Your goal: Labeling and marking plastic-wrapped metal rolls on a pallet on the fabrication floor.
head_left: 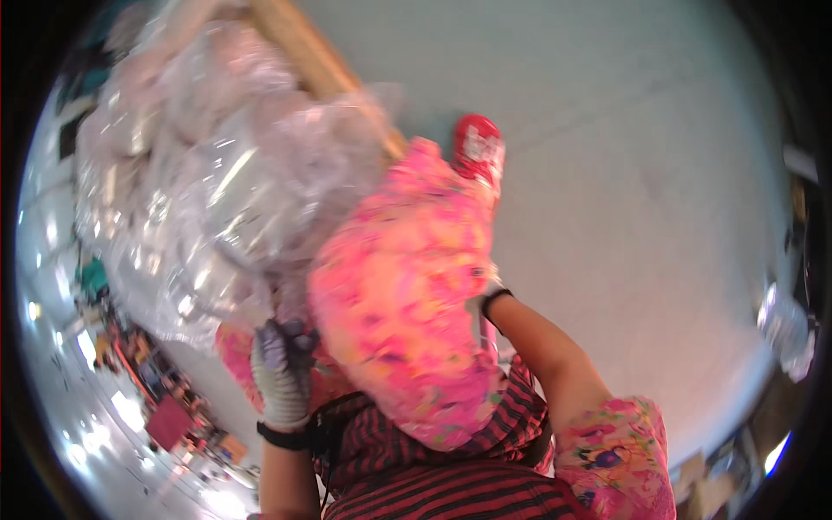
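My left hand (282, 373), in a pale knit glove with grey fingertips, has its fingers curled at the lower edge of a clear plastic bag (234, 199). The bag is large, shiny and crumpled, with pale pinkish contents that I cannot make out. In front of me a big, puffy pink floral cloth shape (403, 277) fills the middle, smeared by motion. Whether it is a bundle or part of my clothing, I cannot tell. Behind its right edge my right hand (493, 279) is almost wholly hidden; only a bit of pale glove shows above a black wristband.
A wooden beam (325, 65) runs along the right side of the plastic bags. A red shoe (479, 147) with white markings stands on the grey-green floor (624, 191). Clear plastic (784, 329) lies at the far right; blurred clutter (169, 420) is at lower left.
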Available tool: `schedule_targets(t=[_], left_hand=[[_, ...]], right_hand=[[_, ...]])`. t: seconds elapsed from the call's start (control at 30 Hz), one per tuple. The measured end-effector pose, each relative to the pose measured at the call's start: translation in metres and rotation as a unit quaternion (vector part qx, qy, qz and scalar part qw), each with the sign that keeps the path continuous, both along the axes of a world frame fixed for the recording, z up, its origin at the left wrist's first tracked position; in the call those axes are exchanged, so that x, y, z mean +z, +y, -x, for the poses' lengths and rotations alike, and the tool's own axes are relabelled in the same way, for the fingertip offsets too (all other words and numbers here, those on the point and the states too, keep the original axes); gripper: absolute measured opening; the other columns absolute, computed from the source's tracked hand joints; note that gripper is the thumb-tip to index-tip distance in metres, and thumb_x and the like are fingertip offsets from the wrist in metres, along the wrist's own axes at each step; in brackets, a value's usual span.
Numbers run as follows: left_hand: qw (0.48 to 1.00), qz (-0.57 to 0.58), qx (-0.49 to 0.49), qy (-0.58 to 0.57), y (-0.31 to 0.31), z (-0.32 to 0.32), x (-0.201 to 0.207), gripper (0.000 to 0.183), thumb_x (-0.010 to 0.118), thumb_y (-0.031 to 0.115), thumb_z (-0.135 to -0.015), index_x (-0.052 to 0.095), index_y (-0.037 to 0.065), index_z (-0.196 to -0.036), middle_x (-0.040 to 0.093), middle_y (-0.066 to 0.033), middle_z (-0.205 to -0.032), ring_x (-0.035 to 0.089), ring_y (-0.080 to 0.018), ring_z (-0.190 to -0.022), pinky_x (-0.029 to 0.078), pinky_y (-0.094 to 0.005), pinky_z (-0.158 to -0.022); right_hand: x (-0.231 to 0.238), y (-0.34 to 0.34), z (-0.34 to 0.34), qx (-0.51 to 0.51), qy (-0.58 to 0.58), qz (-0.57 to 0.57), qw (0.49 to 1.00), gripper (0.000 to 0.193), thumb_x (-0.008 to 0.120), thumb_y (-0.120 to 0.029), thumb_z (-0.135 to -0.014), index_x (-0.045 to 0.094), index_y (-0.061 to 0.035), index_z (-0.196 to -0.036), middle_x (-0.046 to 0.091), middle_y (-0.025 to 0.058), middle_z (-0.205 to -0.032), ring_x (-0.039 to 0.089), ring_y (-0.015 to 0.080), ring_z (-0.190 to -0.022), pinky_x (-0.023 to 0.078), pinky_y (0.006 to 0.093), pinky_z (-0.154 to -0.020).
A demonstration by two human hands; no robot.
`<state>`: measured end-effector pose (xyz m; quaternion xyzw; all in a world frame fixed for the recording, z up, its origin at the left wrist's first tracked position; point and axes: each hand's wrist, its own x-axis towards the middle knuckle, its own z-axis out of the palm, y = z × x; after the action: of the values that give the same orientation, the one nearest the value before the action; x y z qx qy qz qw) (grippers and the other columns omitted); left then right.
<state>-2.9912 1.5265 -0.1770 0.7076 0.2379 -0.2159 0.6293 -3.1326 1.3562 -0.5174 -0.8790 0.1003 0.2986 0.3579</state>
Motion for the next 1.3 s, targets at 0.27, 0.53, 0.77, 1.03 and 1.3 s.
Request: schedule_targets(t=[0.27,0.53,0.77,1.03,1.3], left_hand=[[0.978,0.192,0.069,-0.034,0.074,0.028,-0.019,0.017,0.056,0.014,-0.089,0.049,0.004,-0.100,0.053,-0.0037,-0.081,0.055,-0.0141,-0.071,0.052,-0.0328,-0.075],[0.944,0.313,0.051,-0.085,0.068,-0.012,-0.034,0.028,0.055,0.020,-0.090,0.047,0.004,-0.111,0.055,-0.0053,-0.087,0.056,-0.0144,-0.074,0.050,-0.0309,-0.067],[0.933,0.341,-0.002,-0.110,0.055,-0.115,-0.058,0.022,0.055,0.020,-0.090,0.052,0.003,-0.103,0.059,-0.0041,-0.077,0.056,-0.0113,-0.067,0.045,-0.0246,-0.059],[0.956,0.294,-0.006,-0.002,0.080,-0.185,-0.071,0.019,0.056,0.013,-0.088,0.052,0.001,-0.102,0.059,-0.0063,-0.079,0.055,-0.0116,-0.066,0.047,-0.0254,-0.060],[0.966,0.251,0.023,0.059,0.061,-0.149,-0.079,0.016,0.056,0.010,-0.088,0.054,0.001,-0.101,0.060,-0.0054,-0.079,0.055,-0.0114,-0.066,0.046,-0.0243,-0.061]], right_hand=[[0.135,-0.112,0.066,-0.266,-0.014,0.100,0.959,0.022,0.060,-0.021,-0.079,0.062,-0.0063,-0.096,0.064,0.0181,-0.094,0.061,0.0338,-0.087,0.049,0.0414,-0.075],[0.421,-0.149,-0.036,-0.465,-0.490,-0.146,0.723,0.027,0.056,-0.024,-0.088,0.061,-0.0021,-0.102,0.060,0.0043,-0.087,0.052,0.0101,-0.070,0.041,0.0230,-0.063],[0.394,0.033,-0.199,-0.366,-0.159,-0.447,0.800,0.030,0.057,-0.025,-0.086,0.052,-0.0050,-0.109,0.050,0.0011,-0.074,0.046,0.0100,-0.063,0.037,0.0228,-0.050],[0.303,0.038,-0.250,-0.424,0.127,-0.433,0.786,0.022,0.055,-0.021,-0.087,0.056,-0.0031,-0.100,0.058,0.0065,-0.071,0.054,0.0155,-0.057,0.042,0.0258,-0.051],[0.285,0.030,-0.269,-0.322,0.228,-0.399,0.828,0.024,0.055,-0.021,-0.087,0.056,-0.0012,-0.101,0.060,0.0073,-0.075,0.058,0.0149,-0.065,0.045,0.0271,-0.060]])
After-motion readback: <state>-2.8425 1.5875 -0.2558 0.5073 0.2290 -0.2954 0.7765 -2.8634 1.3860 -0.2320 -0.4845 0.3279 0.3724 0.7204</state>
